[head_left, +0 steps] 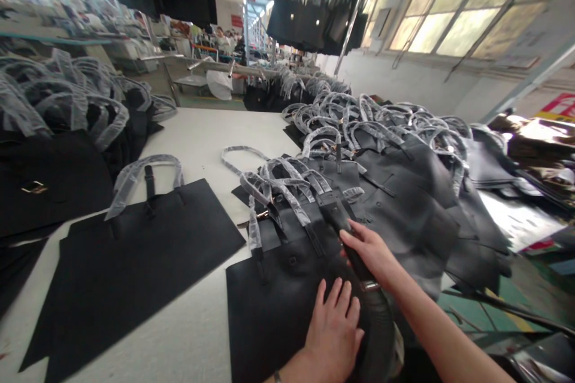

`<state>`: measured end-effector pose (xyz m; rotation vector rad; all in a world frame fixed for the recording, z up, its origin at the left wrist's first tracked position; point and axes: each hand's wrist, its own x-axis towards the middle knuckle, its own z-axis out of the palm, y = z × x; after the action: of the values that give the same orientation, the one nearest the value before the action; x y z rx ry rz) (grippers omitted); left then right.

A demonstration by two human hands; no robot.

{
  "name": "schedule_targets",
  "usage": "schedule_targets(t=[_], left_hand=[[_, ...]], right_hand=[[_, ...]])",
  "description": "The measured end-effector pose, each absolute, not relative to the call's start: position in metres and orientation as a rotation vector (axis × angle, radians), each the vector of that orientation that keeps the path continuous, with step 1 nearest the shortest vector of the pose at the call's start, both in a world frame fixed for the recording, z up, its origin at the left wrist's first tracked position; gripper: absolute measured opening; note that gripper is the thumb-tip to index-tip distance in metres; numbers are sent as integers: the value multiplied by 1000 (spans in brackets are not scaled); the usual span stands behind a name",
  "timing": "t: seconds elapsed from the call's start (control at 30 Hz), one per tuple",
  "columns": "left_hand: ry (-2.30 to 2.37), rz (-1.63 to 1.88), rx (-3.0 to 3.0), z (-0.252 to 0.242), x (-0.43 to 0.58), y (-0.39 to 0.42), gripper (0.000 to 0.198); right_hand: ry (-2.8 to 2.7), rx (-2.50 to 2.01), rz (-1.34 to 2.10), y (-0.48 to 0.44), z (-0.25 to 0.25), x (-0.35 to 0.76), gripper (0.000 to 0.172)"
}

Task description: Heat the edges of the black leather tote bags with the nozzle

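Hose (381, 326) runs up from 6 o'clock to a narrow nozzle (336, 213), which rests near the top edge of a black leather tote panel (278, 305), among the panel's plastic-wrapped handles (274, 188). Right hand (366, 251) has its fingers (354, 233) clenched around the hose's upper end, just above a metal collar (369, 285). Left hand (332, 326) lies flat on the panel just beside the hose, its fingers (335, 293) spread and released.

On the white tabletop (188, 335), a second panel (135, 269) lies at 9 o'clock, its wrapped handles pointing toward 12 o'clock. A heap of panels (404, 203) at 2 o'clock overlaps the one under the hands, and more panels (49, 185) are piled at 10 o'clock. Black bags (309, 21) hang overhead at 12 o'clock, with distant workers (220, 39) beyond them.
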<state>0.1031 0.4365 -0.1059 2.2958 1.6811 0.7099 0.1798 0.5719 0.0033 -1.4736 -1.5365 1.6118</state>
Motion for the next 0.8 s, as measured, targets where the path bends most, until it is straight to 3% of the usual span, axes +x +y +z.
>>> schedule_targets(t=[0.13,0.27,0.37,0.47,0.57,0.7,0.8], left_hand=[[1662,730,2308,-108,102,436,49],[1634,734,2354,-113,102,439,52],[1646,737,2356,-114,102,440,51],[1652,736,2333,-111,101,438,50],[1631,749,2335,-109,100,438,53],[1630,755,2340,-109,103,439,48],[1597,809,2383,-112,106,440,48]], right_hand=[[-1509,-1522,1606,573,14,214,36],[-1485,-1552,1724,573,-1,219,34],[-1482,-1508,1669,580,-11,204,37],[-1503,-1470,1581,579,-5,195,54],[-1550,-1488,1745,561,8,198,67],[-1619,-1392,2095,531,8,194,57],[-1763,-1327,2050,522,-2,176,53]])
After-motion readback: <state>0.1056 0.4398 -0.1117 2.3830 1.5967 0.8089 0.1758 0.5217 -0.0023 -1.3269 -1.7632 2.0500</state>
